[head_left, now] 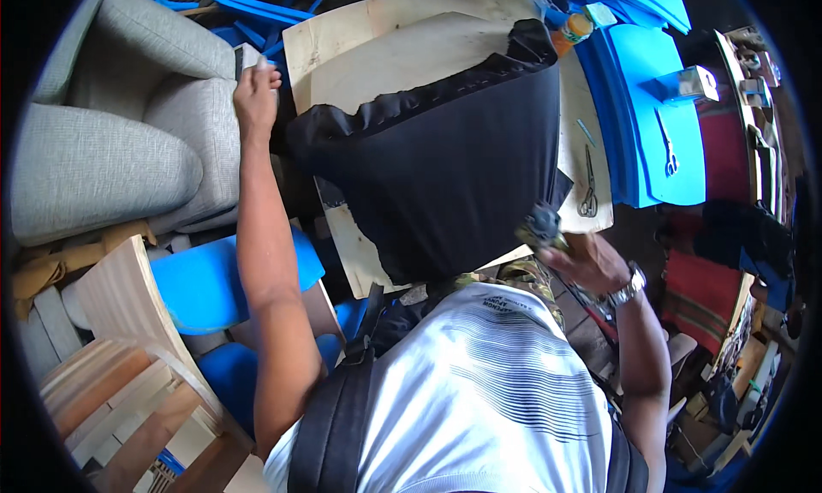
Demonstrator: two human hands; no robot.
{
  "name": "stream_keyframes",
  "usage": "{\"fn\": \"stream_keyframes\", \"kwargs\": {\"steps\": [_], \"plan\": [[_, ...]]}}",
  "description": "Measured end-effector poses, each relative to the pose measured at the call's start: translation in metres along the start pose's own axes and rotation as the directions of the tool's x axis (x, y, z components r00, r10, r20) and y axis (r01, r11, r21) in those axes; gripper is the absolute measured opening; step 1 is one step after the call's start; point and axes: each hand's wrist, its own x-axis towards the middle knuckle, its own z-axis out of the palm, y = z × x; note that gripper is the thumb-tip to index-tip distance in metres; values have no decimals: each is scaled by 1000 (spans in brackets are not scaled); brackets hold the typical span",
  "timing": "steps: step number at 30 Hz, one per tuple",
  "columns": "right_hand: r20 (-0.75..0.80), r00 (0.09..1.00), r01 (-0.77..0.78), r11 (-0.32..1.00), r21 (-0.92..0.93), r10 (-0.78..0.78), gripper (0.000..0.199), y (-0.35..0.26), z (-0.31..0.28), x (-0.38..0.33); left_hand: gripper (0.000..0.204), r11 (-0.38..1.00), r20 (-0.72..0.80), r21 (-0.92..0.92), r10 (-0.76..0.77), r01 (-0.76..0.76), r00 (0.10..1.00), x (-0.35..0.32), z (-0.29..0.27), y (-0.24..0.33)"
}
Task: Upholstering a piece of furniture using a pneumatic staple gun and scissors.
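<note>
My right hand (591, 262), with a metal watch on its wrist, grips a dark staple gun (541, 225) just off the near right corner of the black fabric (445, 167). The tool's details are partly blurred. The fabric lies over a pale curved wooden panel (411, 52), its gathered far edge running diagonally across the wood. My left hand (257, 99) is stretched out to the left, fingers curled closed beside a small box (247, 58) at the grey armchair's edge. A small pale thing shows at its fingertips, too small to name.
A grey upholstered armchair (103, 159) stands at left, above a blue-padded wooden piece (231, 279). At right, scissors (588, 185) lie on the wooden board. Stacked blue panels (634, 116) carry another pair of scissors (668, 150) and a box (698, 83). An orange bottle (572, 32) stands nearby.
</note>
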Motion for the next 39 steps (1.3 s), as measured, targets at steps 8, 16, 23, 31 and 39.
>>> {"fn": "stream_keyframes", "kwargs": {"steps": [8,16,23,31,39], "plan": [[37,794,-607,789,101,606,71,232,162,-17,11,689,138,259,667,-677,732,-144,48,112],[140,972,-147,956,-255,187,43,362,265,-49,55,308,452,494,707,-813,543,-203,176,132],[-255,910,-238,914,328,328,64,361,188,2,54,440,268,696,573,-567,774,-206,217,131],[-469,882,-17,999,45,36,75,366,59,204,60,399,205,861,296,-315,933,-210,243,169],[-423,905,-68,996,-62,36,77,368,21,291,76,516,244,816,100,-260,965,-322,256,161]]}}
